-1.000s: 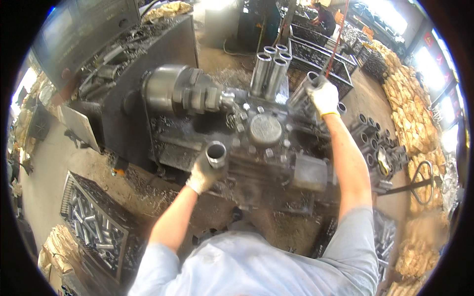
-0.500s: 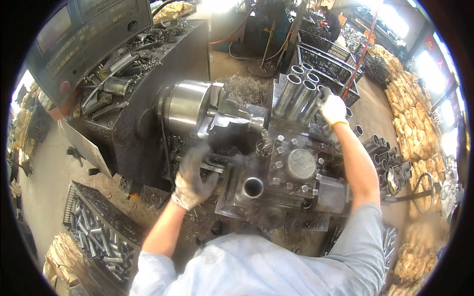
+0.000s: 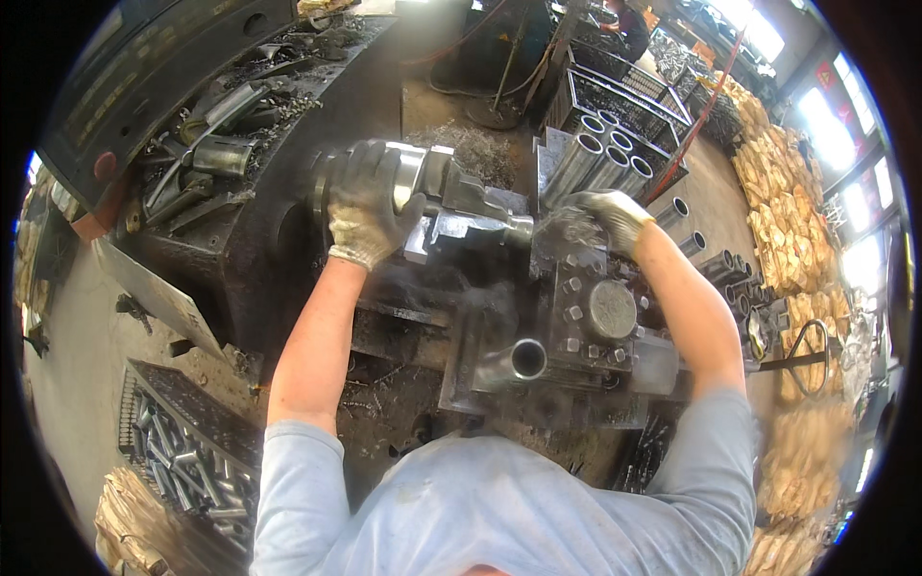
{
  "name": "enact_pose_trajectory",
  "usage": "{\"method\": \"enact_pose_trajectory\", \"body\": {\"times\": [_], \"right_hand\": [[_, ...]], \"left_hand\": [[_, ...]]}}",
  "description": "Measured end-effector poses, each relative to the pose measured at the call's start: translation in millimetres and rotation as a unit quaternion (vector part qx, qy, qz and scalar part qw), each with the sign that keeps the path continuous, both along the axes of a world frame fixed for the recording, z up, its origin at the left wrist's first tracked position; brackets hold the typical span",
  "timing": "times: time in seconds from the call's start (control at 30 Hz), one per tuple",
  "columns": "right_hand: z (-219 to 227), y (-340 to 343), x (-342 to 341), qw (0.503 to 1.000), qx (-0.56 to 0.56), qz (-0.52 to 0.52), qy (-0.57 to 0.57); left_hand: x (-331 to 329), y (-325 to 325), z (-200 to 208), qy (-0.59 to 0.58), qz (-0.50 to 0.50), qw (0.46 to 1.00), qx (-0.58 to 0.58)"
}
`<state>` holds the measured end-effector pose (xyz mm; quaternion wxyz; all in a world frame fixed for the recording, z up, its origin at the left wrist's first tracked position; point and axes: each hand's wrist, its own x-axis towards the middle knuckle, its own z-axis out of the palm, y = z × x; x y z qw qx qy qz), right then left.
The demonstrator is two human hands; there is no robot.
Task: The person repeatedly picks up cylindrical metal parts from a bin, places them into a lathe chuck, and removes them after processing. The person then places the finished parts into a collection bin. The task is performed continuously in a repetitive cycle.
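Observation:
My left hand (image 3: 370,197), in a soiled work glove, lies over the shiny round lathe chuck (image 3: 411,171). Its fingers curve across the top and the thumb sits apart near the front rim. From the chuck jaws a short metal piece (image 3: 519,227) sticks out to the right. My gloved right hand (image 3: 597,219) is beside that piece's free end, above the tool post (image 3: 613,309). Motion smears its fingers, so what they hold, if anything, cannot be made out. Just beyond it, several steel tubes (image 3: 583,158) stand upright. Another tube (image 3: 528,358) stands at the near side.
A dark crate (image 3: 182,384) of small metal tubes sits lower left. Scrap and shavings cover the machine top (image 3: 279,106). More tubes (image 3: 735,274) lie to the right, near a bent handle (image 3: 812,357). Black crates (image 3: 624,91) and a person (image 3: 629,29) are at the back.
My left hand has moved up from below the chuck onto it. The right hand has come left and nearer, from the upright tubes to beside the piece in the chuck.

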<state>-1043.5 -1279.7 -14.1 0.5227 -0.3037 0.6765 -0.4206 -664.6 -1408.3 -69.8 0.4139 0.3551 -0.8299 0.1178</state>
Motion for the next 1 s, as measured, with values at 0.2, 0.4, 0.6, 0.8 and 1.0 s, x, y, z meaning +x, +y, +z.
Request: {"method": "enact_pose_trajectory", "body": {"times": [0.2, 0.4, 0.6, 0.8, 1.0], "right_hand": [[77, -40, 57, 0.665, -0.553, -0.162, 0.475], [41, -79, 62, 0.688, -0.065, 0.389, 0.609], [-50, -100, 11, 0.752, 0.094, 0.557, 0.341], [-78, -114, -6, 0.805, 0.082, 0.555, 0.193], [-22, -44, 10, 0.671, -0.012, 0.454, 0.586]], "left_hand": [[-2, 4, 2, 0.0, 0.019, 1.0, -0.008], [-4, 7, 5, 0.011, 0.014, 1.0, -0.008], [-6, 5, 1, -0.014, 0.035, 0.999, -0.003], [-5, 3, 2, -0.021, 0.03, 0.999, -0.003], [-1, 2, -3, 0.021, -0.001, 1.0, 0.01]]}}
